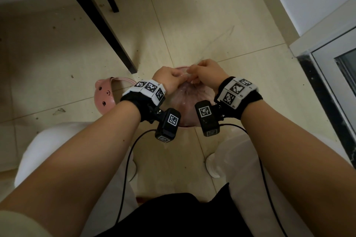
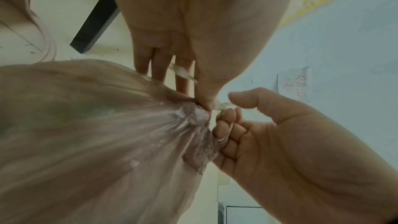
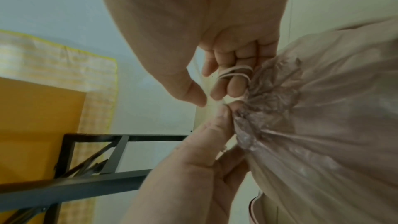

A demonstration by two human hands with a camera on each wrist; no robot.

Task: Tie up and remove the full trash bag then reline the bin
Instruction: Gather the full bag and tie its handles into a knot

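Observation:
A translucent pink trash bag (image 1: 185, 102) bulges out of a pink bin (image 1: 182, 67) on the floor, its mouth gathered into a crumpled neck (image 2: 193, 117). My left hand (image 1: 179, 79) pinches the neck and a drawstring strand (image 2: 183, 72) between thumb and fingers. My right hand (image 1: 194, 75) meets it from the other side, with the pale drawstring (image 3: 234, 73) looped round its curled fingers. In the right wrist view the left hand (image 3: 206, 125) presses its thumb at the neck of the bag (image 3: 333, 117). The bag's contents are hidden.
The pink bin lid (image 1: 105, 94) with a bear face lies on the tiles to the left. Black table legs (image 1: 107, 31) slant down behind it. A door frame and dark sill (image 1: 327, 82) run along the right. My white shoe (image 1: 213, 165) stands near the bin.

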